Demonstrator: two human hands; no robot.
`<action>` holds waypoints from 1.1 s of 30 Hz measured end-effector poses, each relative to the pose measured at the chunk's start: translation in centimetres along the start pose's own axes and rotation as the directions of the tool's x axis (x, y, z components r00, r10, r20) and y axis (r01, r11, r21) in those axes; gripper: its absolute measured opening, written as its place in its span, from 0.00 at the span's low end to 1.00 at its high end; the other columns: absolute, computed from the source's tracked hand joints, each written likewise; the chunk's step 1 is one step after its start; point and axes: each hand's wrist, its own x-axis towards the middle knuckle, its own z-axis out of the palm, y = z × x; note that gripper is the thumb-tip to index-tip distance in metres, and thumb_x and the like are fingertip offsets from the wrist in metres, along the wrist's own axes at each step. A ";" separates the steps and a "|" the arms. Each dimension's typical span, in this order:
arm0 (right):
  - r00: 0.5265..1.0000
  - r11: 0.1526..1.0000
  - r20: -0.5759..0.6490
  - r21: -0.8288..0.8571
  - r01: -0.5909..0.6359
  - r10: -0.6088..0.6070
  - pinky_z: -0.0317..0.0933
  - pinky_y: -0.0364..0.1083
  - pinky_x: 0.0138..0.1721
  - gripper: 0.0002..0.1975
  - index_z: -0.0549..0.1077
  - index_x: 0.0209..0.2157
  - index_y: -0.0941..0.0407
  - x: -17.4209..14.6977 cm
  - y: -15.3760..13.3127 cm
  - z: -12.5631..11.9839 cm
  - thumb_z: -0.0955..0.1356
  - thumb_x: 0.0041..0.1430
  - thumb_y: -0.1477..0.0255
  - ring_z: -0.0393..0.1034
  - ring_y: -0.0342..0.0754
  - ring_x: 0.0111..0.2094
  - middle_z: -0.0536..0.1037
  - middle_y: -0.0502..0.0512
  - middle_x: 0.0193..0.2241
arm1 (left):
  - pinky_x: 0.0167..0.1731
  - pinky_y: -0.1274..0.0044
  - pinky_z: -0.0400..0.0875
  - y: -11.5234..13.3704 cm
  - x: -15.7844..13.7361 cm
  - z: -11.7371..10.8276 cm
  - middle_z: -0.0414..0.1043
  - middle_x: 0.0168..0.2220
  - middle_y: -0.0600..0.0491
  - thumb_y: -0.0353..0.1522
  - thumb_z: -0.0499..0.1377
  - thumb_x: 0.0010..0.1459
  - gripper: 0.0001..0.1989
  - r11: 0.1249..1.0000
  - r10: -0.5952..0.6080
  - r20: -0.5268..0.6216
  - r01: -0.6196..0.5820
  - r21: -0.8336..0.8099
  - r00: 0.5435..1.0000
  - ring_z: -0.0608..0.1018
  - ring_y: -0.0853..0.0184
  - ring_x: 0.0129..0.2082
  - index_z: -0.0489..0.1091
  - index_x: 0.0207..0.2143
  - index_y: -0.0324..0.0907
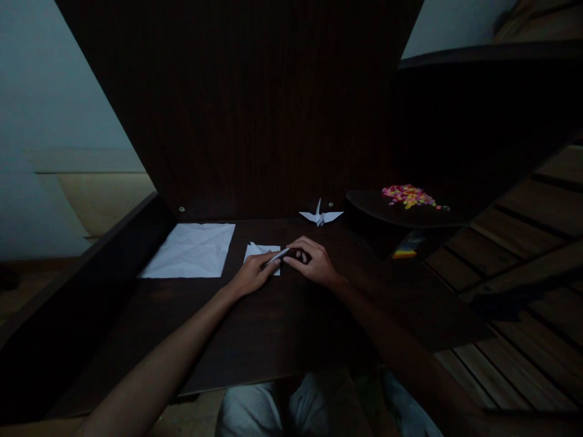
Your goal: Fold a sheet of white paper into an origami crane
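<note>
Between my two hands is a small folded piece of white paper (279, 255), held tilted above the dark desk. My left hand (252, 274) is closed on its lower left end, thumb along the near side. The fingers of my right hand (314, 260) are curled, with thumb and forefinger pinching the paper's right tip. Just behind my left hand lies a small white paper square (261, 249) with a raised corner, partly hidden by that hand. A finished paper crane (319, 217) with spread wings stands beyond my right hand, near the back panel.
A large creased white sheet (191, 250) lies at the desk's left, beside a raised side board (86, 297). On a rounded shelf (387, 209) at the right is a pile of small colourful pieces (410, 195). A tall dark panel (255, 109) closes off the back.
</note>
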 end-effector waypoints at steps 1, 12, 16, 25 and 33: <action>1.000 1.000 -0.018 0.014 -0.006 0.006 0.61 0.44 0.30 0.12 0.73 0.39 0.56 0.0 -0.1 0.1 0.69 0.55 0.64 0.65 0.45 0.30 0.73 0.56 0.35 | 0.47 0.69 0.69 0.1 0.0 0.0 0.75 0.47 0.50 0.41 0.49 0.63 0.20 0.998 -0.023 -0.006 0.023 -0.056 1.000 0.76 0.60 0.45 0.69 0.51 0.41; 0.996 0.994 -0.049 0.082 -0.074 0.078 0.58 0.43 0.25 0.09 0.76 0.31 0.57 -0.1 -0.1 1.1 0.68 0.56 0.65 0.62 0.42 0.25 0.71 0.54 0.29 | 0.31 0.77 0.66 0.8 0.2 0.5 0.74 0.32 0.52 0.44 0.53 0.59 0.20 0.916 -0.173 0.088 0.193 -0.351 0.981 0.72 0.66 0.31 0.74 0.38 0.37; 0.995 0.993 -0.070 0.107 -0.057 0.065 0.57 0.41 0.24 0.08 0.76 0.29 0.57 -0.1 -0.1 1.6 0.69 0.55 0.67 0.61 0.40 0.24 0.71 0.52 0.27 | 0.30 0.78 0.64 0.8 0.2 0.7 0.71 0.29 0.53 0.44 0.53 0.59 0.20 0.916 -0.167 0.092 0.189 -0.353 0.982 0.70 0.68 0.29 0.72 0.36 0.36; 0.990 0.986 -0.140 0.164 0.009 0.014 0.56 0.40 0.22 0.06 0.77 0.31 0.58 -0.1 -0.6 2.1 0.69 0.54 0.70 0.60 0.39 0.22 0.72 0.52 0.27 | 0.31 0.77 0.63 0.8 0.1 1.0 0.70 0.28 0.53 0.46 0.49 0.60 0.22 0.914 -0.163 0.149 0.206 -0.350 0.975 0.68 0.68 0.29 0.72 0.35 0.35; 0.988 0.976 -0.146 0.215 -0.019 0.052 0.56 0.41 0.22 0.07 0.78 0.31 0.59 -0.1 -0.9 2.2 0.70 0.53 0.70 0.61 0.39 0.23 0.73 0.53 0.27 | 0.28 0.79 0.63 1.2 0.1 0.9 0.67 0.27 0.54 0.45 0.47 0.61 0.23 0.934 -0.161 0.151 0.200 -0.297 0.975 0.66 0.69 0.27 0.71 0.31 0.36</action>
